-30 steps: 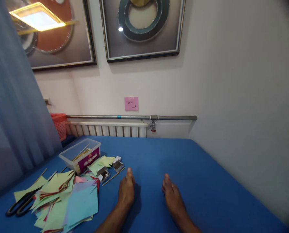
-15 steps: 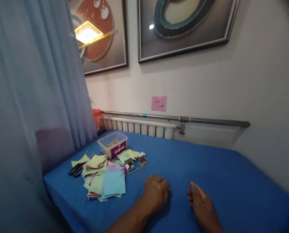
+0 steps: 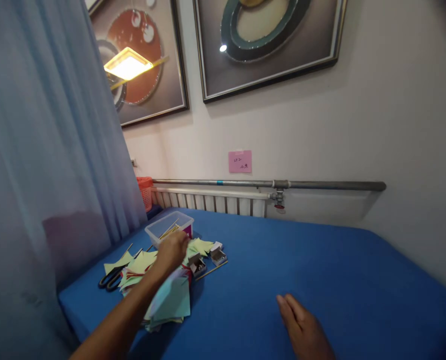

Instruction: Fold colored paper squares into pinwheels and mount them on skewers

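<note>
My left hand (image 3: pixel 173 250) is over the pile of coloured paper squares (image 3: pixel 172 302), beside the front of a clear plastic box (image 3: pixel 153 234) with thin sticks (image 3: pixel 170 230) in it. Its fingers curl inward, and whatever they may hold is hidden. Just right of that hand are two small open boxes, a nearer one (image 3: pixel 197 265) and a farther one (image 3: pixel 218 256), with tiny bits inside. A single stick (image 3: pixel 211 270) lies in front of them. My right hand (image 3: pixel 301 325) rests on its side by the near edge, fingers stretched out and nothing visible in them.
Black-handled scissors (image 3: pixel 110 279) lie at the pile's left. A blue cloth (image 3: pixel 283 260) covers the table. A curtain (image 3: pixel 58 175) hangs at the left, and a red basket (image 3: pixel 145 192) stands behind. A metal pipe (image 3: pixel 328 185) and a radiator (image 3: pixel 223 204) run along the wall.
My left hand has moved from the bare cloth leftward and away from me, over the paper pile by the plastic box. My right hand has shifted slightly, its fingers now straighter. The view has tilted a little.
</note>
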`<state>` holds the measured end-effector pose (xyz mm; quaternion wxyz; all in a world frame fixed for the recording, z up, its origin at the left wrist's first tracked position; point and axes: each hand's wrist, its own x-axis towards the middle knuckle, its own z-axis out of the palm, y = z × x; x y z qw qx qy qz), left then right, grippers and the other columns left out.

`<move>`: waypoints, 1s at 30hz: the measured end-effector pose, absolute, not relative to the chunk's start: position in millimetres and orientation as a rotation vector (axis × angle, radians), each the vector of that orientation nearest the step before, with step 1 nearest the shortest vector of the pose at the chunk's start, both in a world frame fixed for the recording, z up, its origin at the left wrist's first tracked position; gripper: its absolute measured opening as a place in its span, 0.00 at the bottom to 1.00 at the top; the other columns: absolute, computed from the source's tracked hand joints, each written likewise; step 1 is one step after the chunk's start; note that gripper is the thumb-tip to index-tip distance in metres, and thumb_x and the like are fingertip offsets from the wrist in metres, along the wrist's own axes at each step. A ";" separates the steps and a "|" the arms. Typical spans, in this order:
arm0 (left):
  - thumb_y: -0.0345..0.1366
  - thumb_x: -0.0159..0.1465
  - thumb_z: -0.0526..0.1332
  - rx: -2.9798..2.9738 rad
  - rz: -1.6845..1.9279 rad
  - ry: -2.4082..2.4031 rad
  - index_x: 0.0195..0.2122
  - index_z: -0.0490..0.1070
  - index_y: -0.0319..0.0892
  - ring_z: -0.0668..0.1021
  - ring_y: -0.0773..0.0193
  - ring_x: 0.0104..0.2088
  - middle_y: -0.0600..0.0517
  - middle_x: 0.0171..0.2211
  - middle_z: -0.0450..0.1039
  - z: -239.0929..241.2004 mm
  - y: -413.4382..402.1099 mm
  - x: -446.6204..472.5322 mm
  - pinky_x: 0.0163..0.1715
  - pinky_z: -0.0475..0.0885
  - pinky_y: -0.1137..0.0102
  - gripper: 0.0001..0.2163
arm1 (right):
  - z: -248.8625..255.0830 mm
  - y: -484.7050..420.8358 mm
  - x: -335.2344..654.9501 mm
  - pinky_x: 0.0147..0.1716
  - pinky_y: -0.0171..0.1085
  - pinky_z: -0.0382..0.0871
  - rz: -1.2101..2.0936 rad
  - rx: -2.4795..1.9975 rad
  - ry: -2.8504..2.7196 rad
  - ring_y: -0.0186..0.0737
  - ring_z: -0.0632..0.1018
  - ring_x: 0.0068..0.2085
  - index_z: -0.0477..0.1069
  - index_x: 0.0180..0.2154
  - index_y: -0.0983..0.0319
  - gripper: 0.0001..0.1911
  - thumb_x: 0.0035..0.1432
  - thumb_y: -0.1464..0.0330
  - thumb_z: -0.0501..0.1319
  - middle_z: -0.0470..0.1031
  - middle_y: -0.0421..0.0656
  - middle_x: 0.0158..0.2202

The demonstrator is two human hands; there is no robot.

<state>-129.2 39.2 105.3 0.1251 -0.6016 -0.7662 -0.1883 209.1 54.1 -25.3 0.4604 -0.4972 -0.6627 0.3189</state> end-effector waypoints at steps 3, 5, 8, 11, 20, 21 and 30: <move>0.38 0.71 0.53 -1.553 -0.479 -2.350 0.39 0.77 0.41 0.79 0.57 0.41 0.44 0.42 0.82 134.4 46.8 -176.3 0.35 0.61 0.69 0.13 | -20.4 51.7 207.0 0.26 0.37 0.61 0.796 -1.218 -1.696 0.38 0.64 0.24 0.57 0.23 0.55 0.28 0.62 0.42 0.49 0.61 0.37 0.20; 0.37 0.71 0.53 -1.507 -0.453 -2.389 0.38 0.78 0.41 0.80 0.56 0.41 0.43 0.43 0.82 142.1 48.6 -193.8 0.33 0.60 0.68 0.14 | -18.6 50.7 206.3 0.26 0.37 0.60 0.787 -1.220 -1.724 0.38 0.65 0.24 0.57 0.23 0.55 0.27 0.63 0.42 0.48 0.62 0.37 0.21; 0.39 0.71 0.53 -1.462 -0.437 -2.427 0.38 0.78 0.42 0.80 0.55 0.40 0.43 0.41 0.82 140.7 48.8 -201.9 0.31 0.59 0.68 0.14 | -18.2 50.5 206.6 0.26 0.36 0.60 0.789 -1.220 -1.754 0.38 0.66 0.24 0.57 0.23 0.56 0.27 0.64 0.44 0.47 0.63 0.37 0.21; 0.39 0.71 0.51 -1.427 -0.447 -2.426 0.38 0.77 0.42 0.80 0.56 0.40 0.44 0.41 0.82 131.9 44.4 -196.1 0.32 0.59 0.68 0.15 | -18.5 51.2 208.3 0.25 0.35 0.59 0.807 -1.238 -1.749 0.37 0.65 0.24 0.57 0.24 0.56 0.26 0.65 0.45 0.46 0.62 0.37 0.21; 0.36 0.69 0.54 -1.811 -0.260 -2.416 0.33 0.76 0.43 0.78 0.58 0.39 0.48 0.37 0.79 79.5 -21.4 -169.9 0.36 0.61 0.68 0.12 | -17.7 55.0 210.4 0.24 0.35 0.57 0.842 -1.246 -1.727 0.37 0.64 0.23 0.55 0.23 0.56 0.28 0.64 0.43 0.45 0.59 0.36 0.20; 0.37 0.68 0.55 -1.836 -0.216 -2.430 0.33 0.76 0.43 0.78 0.57 0.40 0.47 0.38 0.79 74.4 -28.4 -169.1 0.36 0.62 0.68 0.12 | -16.9 55.1 210.2 0.24 0.36 0.57 0.841 -1.247 -1.729 0.37 0.64 0.23 0.55 0.23 0.56 0.28 0.63 0.42 0.45 0.60 0.36 0.20; 0.36 0.60 0.61 -1.796 -0.339 -2.612 0.37 0.77 0.40 0.78 0.55 0.44 0.45 0.43 0.78 57.5 -41.6 -166.8 0.41 0.66 0.67 0.08 | -12.0 53.7 209.2 0.25 0.37 0.59 0.890 -1.238 -1.721 0.38 0.65 0.23 0.57 0.23 0.55 0.27 0.62 0.43 0.47 0.60 0.36 0.20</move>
